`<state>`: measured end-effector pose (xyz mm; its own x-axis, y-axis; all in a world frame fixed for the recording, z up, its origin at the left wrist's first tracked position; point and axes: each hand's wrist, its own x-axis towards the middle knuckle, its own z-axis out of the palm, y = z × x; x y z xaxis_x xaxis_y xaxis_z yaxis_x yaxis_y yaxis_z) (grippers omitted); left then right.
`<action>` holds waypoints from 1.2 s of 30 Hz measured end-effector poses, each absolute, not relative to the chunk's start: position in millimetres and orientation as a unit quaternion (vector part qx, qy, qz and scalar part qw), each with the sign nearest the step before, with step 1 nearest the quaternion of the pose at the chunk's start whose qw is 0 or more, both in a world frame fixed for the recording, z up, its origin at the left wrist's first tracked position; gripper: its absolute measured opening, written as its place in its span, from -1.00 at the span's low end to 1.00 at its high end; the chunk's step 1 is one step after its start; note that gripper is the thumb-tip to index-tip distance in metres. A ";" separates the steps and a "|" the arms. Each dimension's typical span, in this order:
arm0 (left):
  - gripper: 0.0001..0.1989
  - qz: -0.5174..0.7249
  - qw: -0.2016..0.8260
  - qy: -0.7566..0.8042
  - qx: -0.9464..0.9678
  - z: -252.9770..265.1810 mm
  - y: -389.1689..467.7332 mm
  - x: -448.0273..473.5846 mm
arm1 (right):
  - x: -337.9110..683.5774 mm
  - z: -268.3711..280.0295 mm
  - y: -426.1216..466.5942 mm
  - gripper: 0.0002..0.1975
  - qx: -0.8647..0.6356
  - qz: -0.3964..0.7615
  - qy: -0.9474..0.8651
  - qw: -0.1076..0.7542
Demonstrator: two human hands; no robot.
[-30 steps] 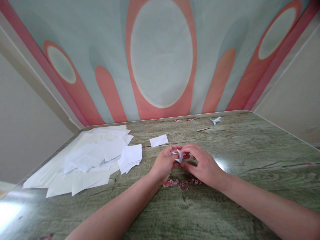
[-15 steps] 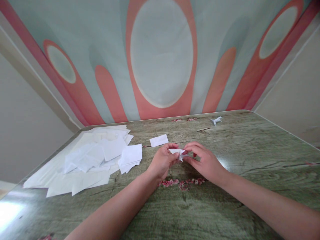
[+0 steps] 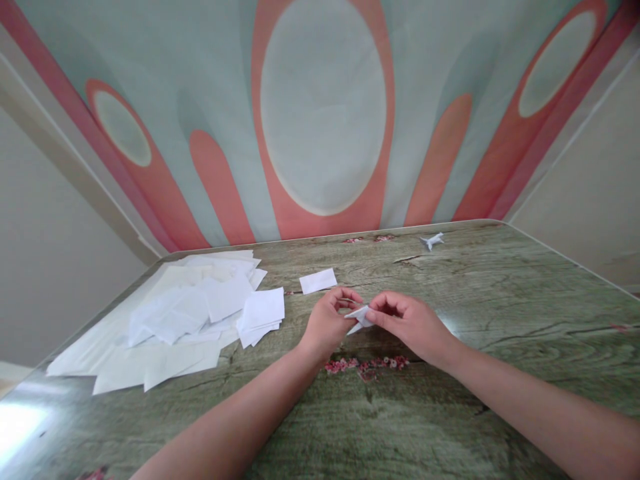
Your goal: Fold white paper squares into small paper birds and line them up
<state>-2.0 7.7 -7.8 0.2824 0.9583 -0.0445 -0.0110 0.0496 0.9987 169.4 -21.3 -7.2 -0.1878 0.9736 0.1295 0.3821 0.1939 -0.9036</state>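
A small piece of folded white paper [image 3: 361, 316] with pointed ends is held above the table, between my two hands. My right hand [image 3: 411, 327] pinches its right end between thumb and fingers. At the other end, my left hand [image 3: 327, 323] has its fingers curled loosely around the paper, which overlaps the thumb. Parts of the left fingertips are hidden behind it. Just beyond my left hand lies a flat white paper rectangle [image 3: 319, 281]. Another small folded paper figure [image 3: 433, 241], with several points, rests near the far edge.
Loose white sheets [image 3: 185, 360] are spread in an overlapping pile on the left of the wood-patterned table [image 3: 540, 313]. Beside them sits a short stack of square papers [image 3: 263, 312]. A patterned backdrop [image 3: 325, 107] rises behind the table's far edge.
The folded paper has turned, and its points now face left and down. My right hand has closed into a firmer pinch on it, while my left thumb has come off its top.
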 end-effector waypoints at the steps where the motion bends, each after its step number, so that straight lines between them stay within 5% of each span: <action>1: -0.79 0.407 0.571 0.431 0.568 -7.4 7.3 -1.7 | 169.3 -7.1 -21.6 -0.79 -0.510 0.380 -0.666 0.390; 13: -0.71 0.355 0.737 0.317 0.479 3.6 5.7 -4.8 | 172.5 -6.5 -20.2 -0.81 -0.544 0.296 -0.656 0.431; 25: -0.80 0.360 0.771 0.296 0.435 2.2 8.4 -5.8 | 178.0 -14.2 -12.9 -0.74 -0.472 0.447 -0.607 0.457; 36: -0.60 0.354 0.726 0.291 0.513 2.9 7.2 -6.0 | 179.2 -16.8 -11.0 -0.85 -0.479 0.427 -0.578 0.505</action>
